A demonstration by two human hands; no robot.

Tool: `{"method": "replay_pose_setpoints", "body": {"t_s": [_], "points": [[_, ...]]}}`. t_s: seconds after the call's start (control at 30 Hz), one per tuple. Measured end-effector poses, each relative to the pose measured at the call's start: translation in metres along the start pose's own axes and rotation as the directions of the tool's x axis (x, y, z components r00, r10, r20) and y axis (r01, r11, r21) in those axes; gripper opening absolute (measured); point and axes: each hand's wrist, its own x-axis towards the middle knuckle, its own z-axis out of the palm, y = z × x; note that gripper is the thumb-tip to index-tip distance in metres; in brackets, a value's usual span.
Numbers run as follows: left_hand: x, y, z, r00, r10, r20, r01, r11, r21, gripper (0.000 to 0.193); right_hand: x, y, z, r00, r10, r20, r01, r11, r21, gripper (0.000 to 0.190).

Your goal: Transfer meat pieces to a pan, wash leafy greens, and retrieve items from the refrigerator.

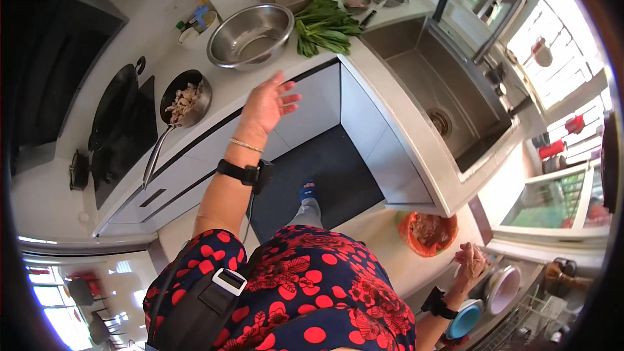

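Note:
My left hand (269,103) hovers over the front edge of the counter, fingers spread and nothing in it. Nearest to it is a wide stainless steel basin (251,36), with a bunch of leafy greens (325,24) to its right. Left of the hand, a saucepan (201,107) holds pieces of cooked-looking meat (185,102). Far to the right, my right hand (470,261) is at the corner of an open drawer (529,278) of dishes. Its fingers look bent, and whether they grip the drawer edge is unclear.
A black wok (114,102) sits on the cooktop (134,144). The sink (414,73) with a tall faucet (507,14) is at right. A bin with an orange-red bag (429,239) stands on the floor. Inside the drawer are a white bowl (504,290) and a blue bowl (464,321).

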Motion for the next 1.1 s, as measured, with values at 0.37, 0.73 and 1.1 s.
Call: {"method": "replay_pose_setpoints", "body": {"t_s": [0.37,0.73,1.1], "points": [[0.117,0.048,-0.17,0.978,-0.183,-0.098,0.126,0.899,-0.419,0.077,0.045,-0.25,0.291,0.768,-0.456,0.449,0.577,0.798,-0.177,0.06],[0.136,-0.013,-0.07,0.95,-0.259,0.172,0.184,0.914,0.362,0.055,0.2,-0.385,0.53,0.085,-0.727,0.682,0.978,-0.071,-0.198,0.043],[0.241,-0.043,-0.03,0.888,0.456,0.065,-0.277,0.416,0.866,0.086,0.318,-0.44,0.692,-0.312,-0.708,0.633,0.92,-0.392,0.015,0.014]]}}
